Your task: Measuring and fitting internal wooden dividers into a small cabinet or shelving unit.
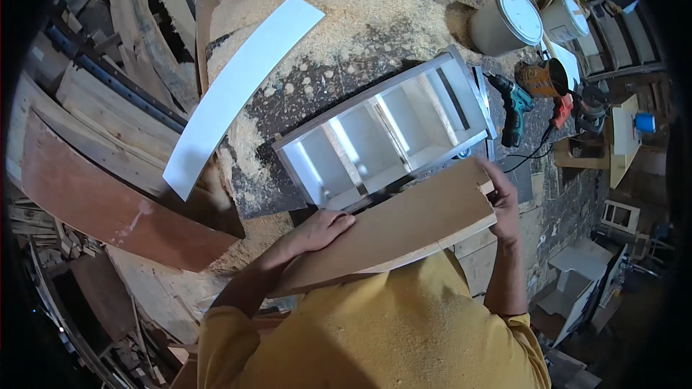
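Observation:
A brown flat wooden panel with a pale edge strip and a notched right end is held tilted against my yellow shirt. My right hand wraps round its right end, beside the notch. Over the panel's upper left edge lies my left hand, its thumb on the brown face and the other fingers partly hidden. Just beyond the panel, a grey-white open wooden box with dividers and several compartments rests at a slant on the sawdust-covered bench.
A long white strip board lies left of the box, a reddish-brown board further left. To the right are a teal cordless drill, a rusty can, a red corded tool and white buckets. Timber offcuts pile up at far left.

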`<state>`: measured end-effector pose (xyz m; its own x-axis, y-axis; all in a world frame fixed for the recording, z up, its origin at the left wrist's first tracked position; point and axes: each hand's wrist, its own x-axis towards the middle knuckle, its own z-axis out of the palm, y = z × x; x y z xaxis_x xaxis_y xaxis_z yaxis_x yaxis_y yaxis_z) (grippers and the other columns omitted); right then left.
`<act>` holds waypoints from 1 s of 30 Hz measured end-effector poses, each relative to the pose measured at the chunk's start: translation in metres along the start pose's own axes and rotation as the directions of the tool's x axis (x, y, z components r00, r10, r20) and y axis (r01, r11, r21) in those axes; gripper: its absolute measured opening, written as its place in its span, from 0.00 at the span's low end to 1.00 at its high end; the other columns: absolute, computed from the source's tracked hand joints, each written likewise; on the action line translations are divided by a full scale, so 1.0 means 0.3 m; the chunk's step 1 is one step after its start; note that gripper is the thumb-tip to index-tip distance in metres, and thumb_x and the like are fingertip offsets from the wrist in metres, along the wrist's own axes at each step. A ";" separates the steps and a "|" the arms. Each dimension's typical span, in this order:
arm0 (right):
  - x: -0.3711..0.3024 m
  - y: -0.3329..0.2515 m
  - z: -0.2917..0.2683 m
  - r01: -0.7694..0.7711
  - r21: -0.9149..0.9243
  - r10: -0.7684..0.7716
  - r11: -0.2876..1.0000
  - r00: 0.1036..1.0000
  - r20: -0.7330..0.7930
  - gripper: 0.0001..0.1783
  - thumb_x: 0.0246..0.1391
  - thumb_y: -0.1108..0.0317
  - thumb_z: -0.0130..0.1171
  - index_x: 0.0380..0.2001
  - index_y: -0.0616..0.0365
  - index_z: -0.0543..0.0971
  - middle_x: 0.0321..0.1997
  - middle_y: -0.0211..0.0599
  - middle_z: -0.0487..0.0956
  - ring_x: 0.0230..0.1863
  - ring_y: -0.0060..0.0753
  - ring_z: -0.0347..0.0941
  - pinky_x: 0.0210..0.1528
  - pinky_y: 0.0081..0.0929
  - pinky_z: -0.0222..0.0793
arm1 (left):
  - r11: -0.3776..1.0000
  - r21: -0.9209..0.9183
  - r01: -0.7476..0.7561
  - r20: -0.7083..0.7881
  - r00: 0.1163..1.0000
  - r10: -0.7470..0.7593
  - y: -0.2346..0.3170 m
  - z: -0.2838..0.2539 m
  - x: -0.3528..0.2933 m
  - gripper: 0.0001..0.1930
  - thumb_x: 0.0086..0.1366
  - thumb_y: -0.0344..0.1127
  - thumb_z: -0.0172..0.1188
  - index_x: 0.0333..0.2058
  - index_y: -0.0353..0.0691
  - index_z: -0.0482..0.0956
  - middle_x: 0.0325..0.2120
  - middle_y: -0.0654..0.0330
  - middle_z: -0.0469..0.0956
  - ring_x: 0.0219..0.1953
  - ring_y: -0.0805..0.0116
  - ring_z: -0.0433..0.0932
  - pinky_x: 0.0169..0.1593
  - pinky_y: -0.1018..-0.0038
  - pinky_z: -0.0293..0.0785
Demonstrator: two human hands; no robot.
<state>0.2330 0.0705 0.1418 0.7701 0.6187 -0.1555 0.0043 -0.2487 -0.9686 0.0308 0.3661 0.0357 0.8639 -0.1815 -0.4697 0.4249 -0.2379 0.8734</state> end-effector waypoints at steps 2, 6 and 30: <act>-0.006 0.008 -0.019 0.002 -0.015 -0.001 1.000 0.998 0.055 0.34 0.47 0.76 0.71 0.58 0.58 0.70 0.51 0.27 0.73 0.52 0.20 0.70 0.54 0.22 0.69 | 0.995 0.053 0.080 0.100 0.991 -0.084 -0.011 0.000 -0.012 0.24 0.74 0.49 0.45 0.45 0.29 0.77 0.36 0.44 0.81 0.41 0.55 0.81 0.47 0.64 0.74; -0.015 0.036 -0.022 -0.041 0.022 0.038 0.999 0.994 0.098 0.25 0.47 0.75 0.71 0.49 0.57 0.73 0.50 0.27 0.74 0.50 0.19 0.71 0.49 0.18 0.71 | 0.994 0.069 -0.088 0.021 0.996 0.087 -0.043 0.041 -0.080 0.28 0.73 0.54 0.44 0.59 0.35 0.69 0.54 0.42 0.71 0.58 0.50 0.69 0.61 0.61 0.64; 0.411 0.103 -0.421 0.015 0.093 0.014 0.996 0.955 -0.297 0.14 0.59 0.69 0.60 0.47 0.60 0.79 0.22 0.20 0.69 0.23 0.12 0.62 0.25 0.14 0.56 | 0.871 0.429 0.239 -0.603 0.794 0.079 0.589 -0.434 -0.019 0.15 0.63 0.30 0.59 0.49 0.33 0.76 0.22 0.50 0.77 0.23 0.66 0.78 0.29 0.71 0.73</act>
<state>0.4087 0.0452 0.1173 0.9248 0.3659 -0.1040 -0.0439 -0.1688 -0.9847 0.1363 0.4492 0.2094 0.8824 0.4124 -0.2263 0.4607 -0.6603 0.5931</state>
